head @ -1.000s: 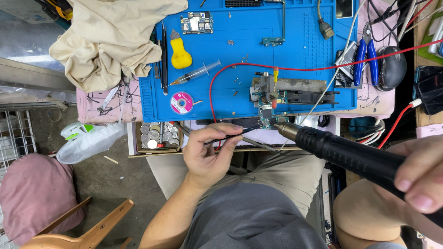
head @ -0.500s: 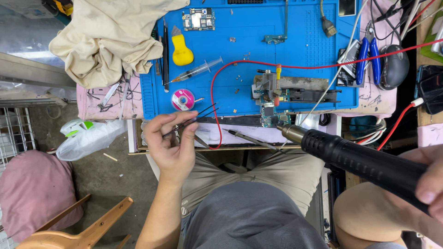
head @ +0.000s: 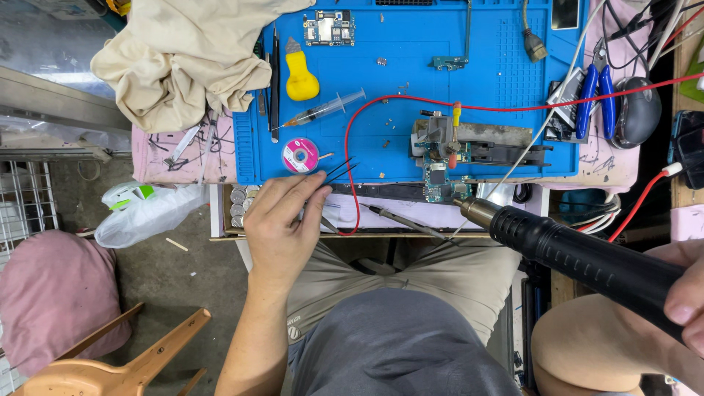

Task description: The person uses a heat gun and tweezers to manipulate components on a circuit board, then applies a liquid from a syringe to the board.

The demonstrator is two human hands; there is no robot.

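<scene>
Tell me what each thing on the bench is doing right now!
left hand: fingers on the tweezers at the mat's near edge
tweezers: lying with tips on the blue mat
right hand: gripping the black hot-air tool
hot-air tool: held, nozzle aimed near the circuit board
circuit board: clamped in a holder
syringe: lying flat
blue mat: spread flat on the bench

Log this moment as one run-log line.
left hand: pinching tweezers at blue mat edge | right hand: gripping black hot-air handle, nozzle beside clamped circuit board | red wire between
</scene>
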